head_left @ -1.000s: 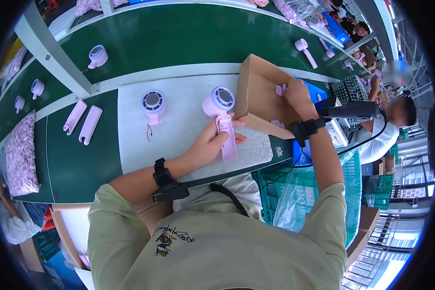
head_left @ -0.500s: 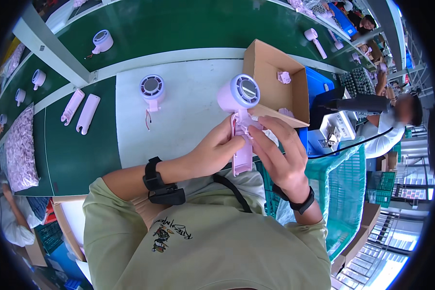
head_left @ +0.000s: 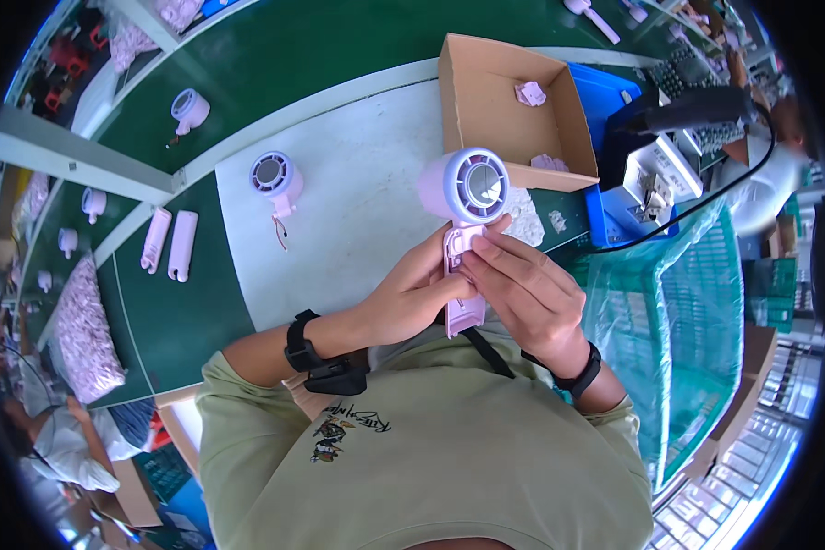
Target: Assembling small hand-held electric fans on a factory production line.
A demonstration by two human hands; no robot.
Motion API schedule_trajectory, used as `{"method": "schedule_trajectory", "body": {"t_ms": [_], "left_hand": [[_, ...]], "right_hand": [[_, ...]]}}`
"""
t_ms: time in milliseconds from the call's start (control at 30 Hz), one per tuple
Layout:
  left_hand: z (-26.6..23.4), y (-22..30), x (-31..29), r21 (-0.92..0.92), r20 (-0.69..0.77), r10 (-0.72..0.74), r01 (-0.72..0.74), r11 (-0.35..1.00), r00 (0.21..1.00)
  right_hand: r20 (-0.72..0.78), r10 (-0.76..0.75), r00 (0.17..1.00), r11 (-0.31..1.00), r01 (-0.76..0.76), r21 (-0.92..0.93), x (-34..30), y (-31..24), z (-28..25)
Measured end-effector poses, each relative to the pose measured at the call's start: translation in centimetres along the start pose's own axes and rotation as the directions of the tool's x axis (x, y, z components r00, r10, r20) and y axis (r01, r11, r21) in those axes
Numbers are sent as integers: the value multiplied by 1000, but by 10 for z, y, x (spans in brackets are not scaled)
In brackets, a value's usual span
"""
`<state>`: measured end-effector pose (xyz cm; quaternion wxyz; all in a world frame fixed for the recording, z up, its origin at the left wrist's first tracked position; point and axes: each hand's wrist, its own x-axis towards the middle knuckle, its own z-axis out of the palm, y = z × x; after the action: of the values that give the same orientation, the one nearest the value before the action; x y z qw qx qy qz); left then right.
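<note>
A pink-lilac handheld fan [head_left: 441, 187] is held upright in front of me, its round grille facing up and its open handle shell [head_left: 466, 314] pointing toward my body. My left hand [head_left: 414, 286] grips the handle from the left, with the thumb lying across it. From the right, my right hand [head_left: 533, 295] pinches the upper handle just below the fan head. Its fingertips rest on a small pink piece inside the shell, which they partly cover. A second fan head [head_left: 273, 174] with thin loose wires lies on the white mat [head_left: 357, 137].
Two pink handle shells [head_left: 181, 246] lie on the green table at left, near a bag of pink parts [head_left: 87, 330]. A cardboard box [head_left: 486, 101] with pink pieces stands behind the fan, beside a blue bin [head_left: 605, 215]. At right is a lined green crate [head_left: 665, 339].
My right fingers have closed in from being spread beside the handle and now press together on its upper part. The whole view has shifted and turned slightly.
</note>
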<state>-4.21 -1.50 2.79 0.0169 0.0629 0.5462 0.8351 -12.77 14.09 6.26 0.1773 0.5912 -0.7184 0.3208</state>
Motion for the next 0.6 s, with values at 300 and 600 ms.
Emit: {"method": "schedule_trajectory", "body": {"t_ms": [300,600], "left_hand": [[33,1,27,-41,-46,-65,64,997,997],[62,1,53,256,-121,159,-124,959,980]], "right_hand": [[-189,113,975,981,-80,176,-26,20,-16],[534,484,693,-166,-527,834,-39,30,-28]]}}
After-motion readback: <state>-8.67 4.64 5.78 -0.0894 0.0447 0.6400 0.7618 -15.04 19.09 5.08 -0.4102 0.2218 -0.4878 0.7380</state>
